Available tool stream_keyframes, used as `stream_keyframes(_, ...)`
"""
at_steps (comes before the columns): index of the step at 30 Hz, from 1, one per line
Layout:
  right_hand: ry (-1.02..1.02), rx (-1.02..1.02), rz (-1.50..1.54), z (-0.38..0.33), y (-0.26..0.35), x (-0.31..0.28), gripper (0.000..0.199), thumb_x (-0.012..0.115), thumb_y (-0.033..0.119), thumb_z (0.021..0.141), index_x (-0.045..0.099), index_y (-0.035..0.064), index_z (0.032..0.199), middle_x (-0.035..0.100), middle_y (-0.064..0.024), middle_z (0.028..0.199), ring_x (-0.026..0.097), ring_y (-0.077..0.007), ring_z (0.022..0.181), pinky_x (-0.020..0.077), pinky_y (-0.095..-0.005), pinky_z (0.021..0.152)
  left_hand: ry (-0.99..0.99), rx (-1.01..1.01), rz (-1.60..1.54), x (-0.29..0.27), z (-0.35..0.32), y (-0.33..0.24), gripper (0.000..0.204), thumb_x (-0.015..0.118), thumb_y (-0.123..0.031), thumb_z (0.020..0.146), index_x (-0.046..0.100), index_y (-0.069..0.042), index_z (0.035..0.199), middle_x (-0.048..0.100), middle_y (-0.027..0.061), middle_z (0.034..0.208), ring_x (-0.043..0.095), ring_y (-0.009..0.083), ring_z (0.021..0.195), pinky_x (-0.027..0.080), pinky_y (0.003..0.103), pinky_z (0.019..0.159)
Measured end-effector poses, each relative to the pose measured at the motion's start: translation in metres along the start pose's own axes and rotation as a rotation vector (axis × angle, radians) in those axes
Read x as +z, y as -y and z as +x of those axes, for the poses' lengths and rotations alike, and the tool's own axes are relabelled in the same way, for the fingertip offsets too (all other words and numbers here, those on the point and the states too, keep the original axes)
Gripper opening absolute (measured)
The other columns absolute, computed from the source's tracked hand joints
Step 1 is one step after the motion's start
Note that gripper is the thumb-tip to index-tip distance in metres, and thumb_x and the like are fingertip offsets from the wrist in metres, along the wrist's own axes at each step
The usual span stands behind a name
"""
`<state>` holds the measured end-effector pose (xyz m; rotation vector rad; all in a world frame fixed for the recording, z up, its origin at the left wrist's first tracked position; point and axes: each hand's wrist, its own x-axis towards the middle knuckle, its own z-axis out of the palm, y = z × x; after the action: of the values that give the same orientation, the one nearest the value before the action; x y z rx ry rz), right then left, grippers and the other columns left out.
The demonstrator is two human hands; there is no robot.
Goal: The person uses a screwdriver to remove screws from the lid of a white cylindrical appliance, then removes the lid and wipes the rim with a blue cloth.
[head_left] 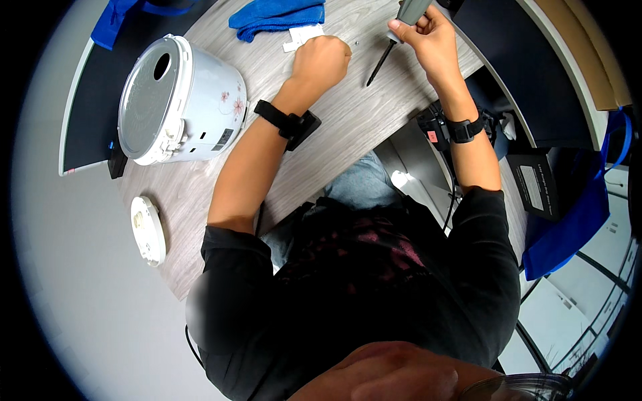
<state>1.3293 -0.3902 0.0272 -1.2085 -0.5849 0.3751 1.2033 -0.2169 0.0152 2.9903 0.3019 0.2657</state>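
Observation:
In my right hand (435, 43) is a screwdriver (380, 64) with a grey handle and a long dark shaft. Its tip points down and to the left, apart from the tabletop's small parts. My left hand (322, 61) is curled into a fist at the table's far side, its fingertips hidden. A flat white piece (306, 33) shows just beyond the knuckles; whether those fingers grip it I cannot tell. Right of the fist lies a tiny metallic part (356, 43), perhaps a screw. A bulky white rice cooker body (207, 100) with pink flowers stands to the left, its round grey face holed.
A blue cloth (277, 17) lies beyond my left hand. Near the wood-grain table's (334, 137) left edge rests a round white cover (148, 230). At the right are a black box (533, 184) and a blue bag (568, 224). Dark panels border the table.

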Motion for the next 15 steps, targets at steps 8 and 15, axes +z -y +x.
stream_keyframes(8, 0.037, 0.009, 0.033, -0.001, -0.006, 0.013, 0.034, 0.069, -0.011, 0.087, 0.059, 0.0015, 0.117, 0.064, 0.0015, 0.088, 0.062, -0.0065, 0.072, 0.0571, -0.0247, 0.067, -0.079, -0.044, -0.120, -0.022, -0.023, 0.011, 0.015, 0.070, -0.018, 0.089, 0.081, -0.011, 0.096, 0.076, 0.0126, 0.095, 0.072, 0.0336, 0.082, 0.057, 0.043, 0.076)
stream_keyframes(15, 0.223, -0.107, 0.049, -0.009, 0.007, 0.084, 0.032, 0.070, -0.009, 0.087, 0.061, 0.0020, 0.116, 0.064, 0.0015, 0.087, 0.062, -0.0073, 0.074, 0.0532, -0.0233, 0.065, -0.199, -0.064, -0.214, -0.074, -0.096, 0.049, 0.017, 0.073, -0.014, 0.088, 0.079, -0.009, 0.102, 0.075, 0.0131, 0.091, 0.070, 0.0285, 0.075, 0.055, 0.038, 0.070)
